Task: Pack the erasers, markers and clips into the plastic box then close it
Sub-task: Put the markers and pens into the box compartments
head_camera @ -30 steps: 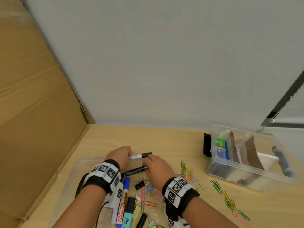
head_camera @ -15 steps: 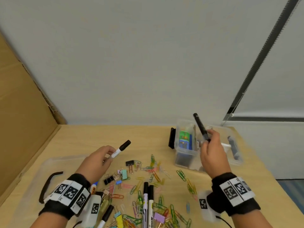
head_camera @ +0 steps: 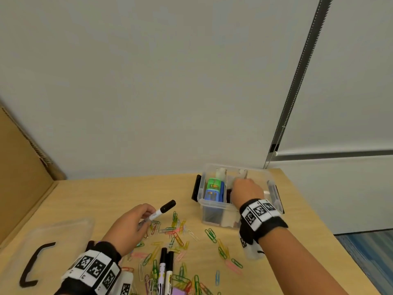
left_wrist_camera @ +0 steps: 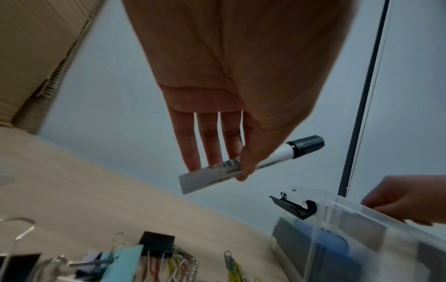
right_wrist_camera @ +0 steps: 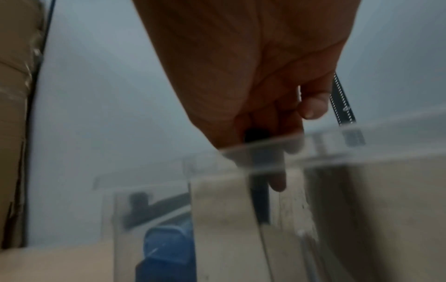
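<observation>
The clear plastic box (head_camera: 214, 206) sits near the far right corner of the worktop (head_camera: 106, 194), close to the wall and close to the right edge. Its top is open. The right hand (head_camera: 246, 192) is down inside the box, with its fingers curled round a dark marker (right_wrist_camera: 259, 200) that stands up in the middle part of the box. A blue and green thing (head_camera: 213, 189) stands in the left part of the box. Left of the box, the left hand (head_camera: 129, 226) is up off the worktop and pinches a white marker with a black cap (head_camera: 161, 211) between thumb and fingers; the cap points toward the box. The strip of worktop between this marker and the box is bare. Many colored paper clips (head_camera: 176, 228) lie spread in front of the box, and two more markers (head_camera: 165, 271) lie side by side among them, nearer the person. Some binder clips (left_wrist_camera: 156, 244) lie under the left hand. The clear lid (head_camera: 57, 241) lies flat far left of the box, beside a cardboard sheet (head_camera: 21, 177).
</observation>
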Demonstrator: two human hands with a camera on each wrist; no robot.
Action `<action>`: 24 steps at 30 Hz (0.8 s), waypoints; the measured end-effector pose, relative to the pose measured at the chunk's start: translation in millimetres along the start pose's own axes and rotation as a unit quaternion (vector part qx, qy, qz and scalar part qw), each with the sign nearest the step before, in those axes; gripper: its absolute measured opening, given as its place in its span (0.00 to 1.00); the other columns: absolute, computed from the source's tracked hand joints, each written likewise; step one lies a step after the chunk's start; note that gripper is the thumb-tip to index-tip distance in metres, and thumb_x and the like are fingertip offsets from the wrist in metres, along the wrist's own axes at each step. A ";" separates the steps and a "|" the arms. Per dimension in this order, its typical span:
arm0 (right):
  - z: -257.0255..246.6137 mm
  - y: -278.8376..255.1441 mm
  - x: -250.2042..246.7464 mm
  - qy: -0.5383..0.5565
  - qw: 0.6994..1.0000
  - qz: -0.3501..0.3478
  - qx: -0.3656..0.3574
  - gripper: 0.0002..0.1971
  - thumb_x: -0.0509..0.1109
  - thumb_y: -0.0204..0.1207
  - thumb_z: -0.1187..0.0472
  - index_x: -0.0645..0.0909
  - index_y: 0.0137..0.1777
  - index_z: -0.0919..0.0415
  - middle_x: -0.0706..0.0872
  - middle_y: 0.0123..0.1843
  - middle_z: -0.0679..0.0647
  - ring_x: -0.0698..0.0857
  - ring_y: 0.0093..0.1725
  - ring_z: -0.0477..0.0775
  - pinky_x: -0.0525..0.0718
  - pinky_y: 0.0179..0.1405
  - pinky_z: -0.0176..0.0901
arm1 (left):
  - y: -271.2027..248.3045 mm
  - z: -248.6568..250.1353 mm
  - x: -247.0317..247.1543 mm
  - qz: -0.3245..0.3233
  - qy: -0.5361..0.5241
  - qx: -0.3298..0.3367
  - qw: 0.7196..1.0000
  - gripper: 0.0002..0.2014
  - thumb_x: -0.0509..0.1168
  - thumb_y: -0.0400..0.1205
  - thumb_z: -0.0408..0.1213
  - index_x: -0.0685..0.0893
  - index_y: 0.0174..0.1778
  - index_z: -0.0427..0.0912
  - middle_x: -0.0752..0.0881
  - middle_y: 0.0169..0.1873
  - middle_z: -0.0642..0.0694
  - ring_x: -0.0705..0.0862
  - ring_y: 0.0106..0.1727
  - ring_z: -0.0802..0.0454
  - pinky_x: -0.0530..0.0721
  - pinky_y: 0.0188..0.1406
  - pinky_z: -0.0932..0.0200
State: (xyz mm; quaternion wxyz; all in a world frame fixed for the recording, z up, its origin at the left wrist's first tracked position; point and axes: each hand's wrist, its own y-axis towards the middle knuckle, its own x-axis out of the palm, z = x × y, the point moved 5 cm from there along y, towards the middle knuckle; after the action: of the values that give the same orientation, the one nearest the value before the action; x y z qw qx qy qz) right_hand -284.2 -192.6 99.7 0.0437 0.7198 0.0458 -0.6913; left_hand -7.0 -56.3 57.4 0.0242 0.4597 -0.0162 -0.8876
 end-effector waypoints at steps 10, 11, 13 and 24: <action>42.4 -10.3 2.7 0.156 0.973 0.153 -0.077 0.17 0.52 0.84 0.54 0.79 0.65 0.52 0.82 0.64 0.47 0.73 0.61 0.50 0.71 0.60 0.46 | -5.7 22.0 -0.9 0.024 0.019 0.040 0.999 0.16 0.62 0.84 0.36 0.75 0.61 0.63 0.81 0.55 0.66 0.79 0.56 0.67 0.81 0.57 0.65; 56.8 -14.7 2.6 0.165 0.967 0.186 -0.055 0.17 0.54 0.84 0.55 0.79 0.66 0.52 0.81 0.66 0.47 0.73 0.64 0.50 0.71 0.61 0.46 | -3.9 29.3 -1.6 0.028 0.030 0.053 0.998 0.18 0.61 0.84 0.36 0.75 0.63 0.64 0.80 0.55 0.66 0.78 0.56 0.67 0.79 0.56 0.68; 84.5 -20.5 11.4 0.171 0.963 0.209 0.004 0.17 0.56 0.82 0.57 0.77 0.69 0.54 0.77 0.71 0.50 0.72 0.69 0.53 0.72 0.66 0.49 | 3.4 53.9 -2.4 0.030 0.067 0.092 0.993 0.18 0.61 0.84 0.37 0.76 0.65 0.64 0.79 0.54 0.68 0.76 0.56 0.67 0.75 0.54 0.71; 106.6 -21.5 56.0 0.236 0.965 0.105 0.048 0.30 0.51 0.83 0.57 0.47 0.84 0.58 0.52 0.85 0.56 0.65 0.80 0.55 0.74 0.72 0.47 | 119.4 210.3 58.4 -0.059 0.437 0.322 0.838 0.15 0.67 0.78 0.34 0.81 0.61 0.46 0.82 0.58 0.48 0.73 0.59 0.47 0.75 0.57 0.53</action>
State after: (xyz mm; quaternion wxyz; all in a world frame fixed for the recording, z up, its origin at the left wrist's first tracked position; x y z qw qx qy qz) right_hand -390.3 -184.5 39.4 0.0689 0.8647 -0.0543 -0.4945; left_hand -209.1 -177.5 137.2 -0.1733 0.7816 -0.2619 -0.5389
